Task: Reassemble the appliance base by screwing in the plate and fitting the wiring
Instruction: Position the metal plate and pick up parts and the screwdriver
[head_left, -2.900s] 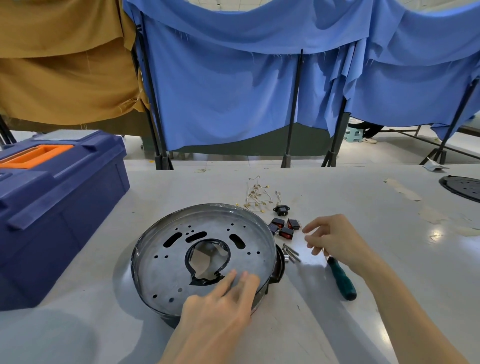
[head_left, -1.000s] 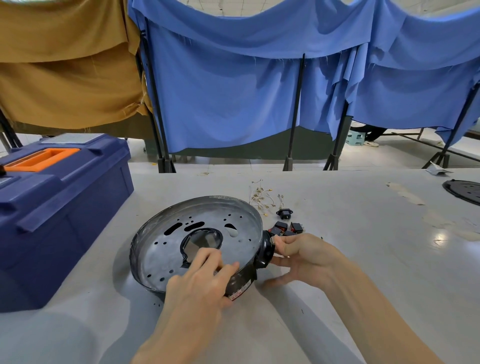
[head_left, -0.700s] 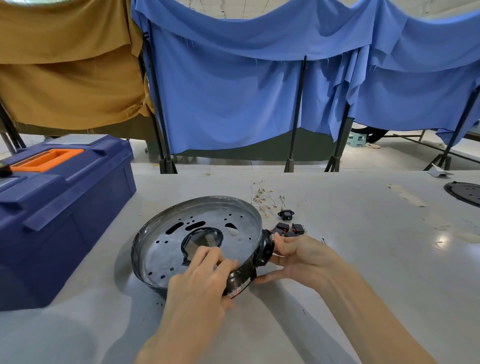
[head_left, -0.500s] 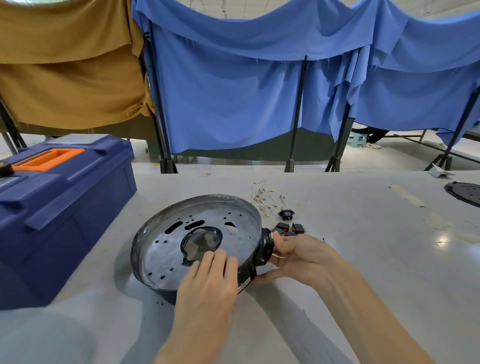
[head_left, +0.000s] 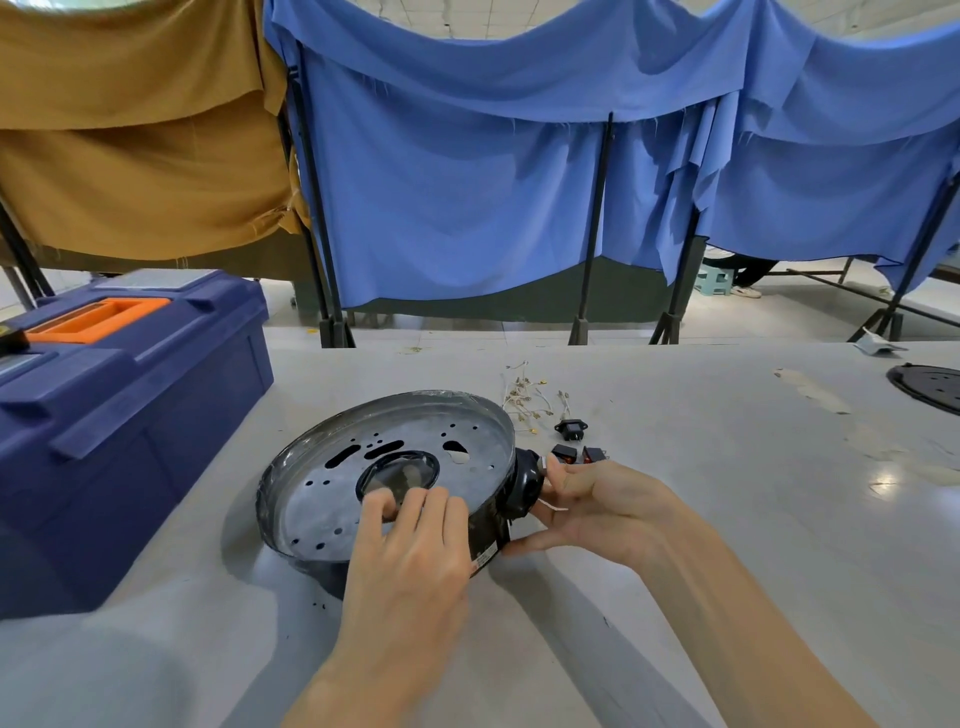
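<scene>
The appliance base (head_left: 311, 514), a round black body, sits tilted on the table with its right side raised. A perforated metal plate (head_left: 467, 441) with a central hole lies inside it. My left hand (head_left: 410, 551) lies over the near rim, its curled fingertips at the edge of the central hole. My right hand (head_left: 597, 504) grips the black side handle (head_left: 522, 483), with fingers above and thumb below. A thin white wire (head_left: 551, 506) shows by that handle. Loose wires (head_left: 524, 400), a black socket (head_left: 571, 428) and two red switches (head_left: 564, 453) lie just behind.
A large blue toolbox (head_left: 119, 415) with an orange handle stands at the left. A black round part (head_left: 930, 387) lies at the far right table edge. Blue and tan cloths hang on stands behind the table.
My right hand left the small parts and took hold of the base's side handle. The base tipped up on its right side, and my left hand slid further onto the plate.
</scene>
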